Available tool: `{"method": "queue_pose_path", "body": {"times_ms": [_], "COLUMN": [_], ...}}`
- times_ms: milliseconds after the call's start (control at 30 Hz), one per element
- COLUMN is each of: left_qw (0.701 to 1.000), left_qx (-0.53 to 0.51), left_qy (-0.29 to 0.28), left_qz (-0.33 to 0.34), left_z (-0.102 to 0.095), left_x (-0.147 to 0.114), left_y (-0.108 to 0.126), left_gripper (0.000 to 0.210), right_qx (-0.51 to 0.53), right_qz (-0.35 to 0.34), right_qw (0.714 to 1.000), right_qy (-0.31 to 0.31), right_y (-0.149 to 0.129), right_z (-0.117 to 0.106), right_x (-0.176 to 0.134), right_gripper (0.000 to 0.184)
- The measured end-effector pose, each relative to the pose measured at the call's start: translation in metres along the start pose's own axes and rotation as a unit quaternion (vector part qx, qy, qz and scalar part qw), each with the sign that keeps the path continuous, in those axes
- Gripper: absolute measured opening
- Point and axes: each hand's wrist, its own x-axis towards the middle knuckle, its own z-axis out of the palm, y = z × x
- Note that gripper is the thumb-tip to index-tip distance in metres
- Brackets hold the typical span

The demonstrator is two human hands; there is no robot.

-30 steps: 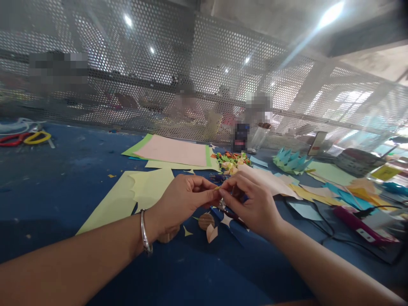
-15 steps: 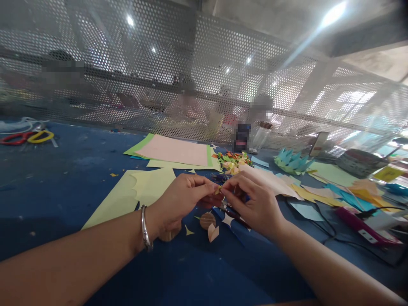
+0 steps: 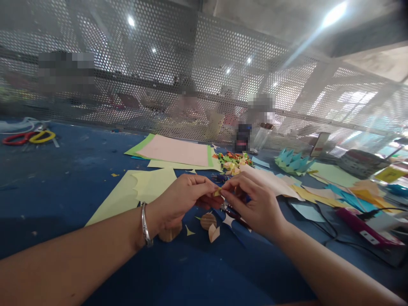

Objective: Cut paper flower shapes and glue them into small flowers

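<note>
Between the fingertips of both hands is a small yellow paper piece (image 3: pixel 218 192), mostly covered by the fingers. My left hand (image 3: pixel 188 195), with a silver bangle (image 3: pixel 145 224) at its wrist, pinches it from the left. My right hand (image 3: pixel 251 197) pinches it from the right with thumb and forefinger. Below them on the table lie a round wooden disc (image 3: pixel 208 221), a folded pink paper piece (image 3: pixel 213 233) and a star-shaped white scrap (image 3: pixel 228 220). Another wooden disc (image 3: pixel 170 233) is partly hidden under my left hand.
Pink sheets (image 3: pixel 178 149) and pale yellow paper (image 3: pixel 117 197) lie left of centre. A pile of coloured paper bits (image 3: pixel 234 160) sits behind my hands. Scissors (image 3: pixel 41 136) rest far left; a blue-green paper form (image 3: pixel 293 161) and a magenta power strip (image 3: pixel 366 227) are right. Perforated metal panels stand behind.
Both hands stay almost in place, still pinching the yellow paper piece, which shows slightly more between the fingertips. The things on the table have not moved.
</note>
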Motion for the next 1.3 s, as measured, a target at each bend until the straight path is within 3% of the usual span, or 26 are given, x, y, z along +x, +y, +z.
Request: {"method": "queue_pose_path", "body": {"times_ms": [333, 600, 900, 1000, 1167, 1300], "left_qw": [0.999, 0.999, 0.975, 0.965, 0.932, 0.917], "left_qx": [0.03, 0.029, 0.195, 0.228, 0.319, 0.35], "left_qy": [-0.011, -0.031, -0.045, -0.06, -0.054, -0.058], "left_qz": [0.019, 0.022, 0.097, 0.118, 0.167, 0.185], "left_z": [-0.002, -0.002, -0.011, -0.013, -0.012, -0.011], "left_x": [0.002, 0.0, 0.002, 0.003, 0.002, 0.0], "left_y": [-0.003, -0.005, -0.008, -0.007, -0.001, 0.001], "left_gripper": [0.02, 0.021, 0.019, 0.023, 0.02, 0.019], "right_qx": [0.019, 0.058, 0.101, 0.146, 0.262, 0.277], "right_qz": [0.002, 0.054, 0.12, 0.15, 0.221, 0.236], "right_qw": [1.0, 0.996, 0.985, 0.974, 0.93, 0.92], "right_qy": [-0.017, -0.03, -0.066, -0.083, -0.137, -0.148], "right_y": [-0.002, 0.0, 0.001, -0.002, -0.006, -0.005], "right_z": [0.001, 0.0, -0.002, -0.004, -0.005, -0.006], "right_x": [0.0, 0.001, 0.001, 0.003, 0.005, 0.006], "right_gripper": [0.009, 0.01, 0.016, 0.019, 0.027, 0.029]}}
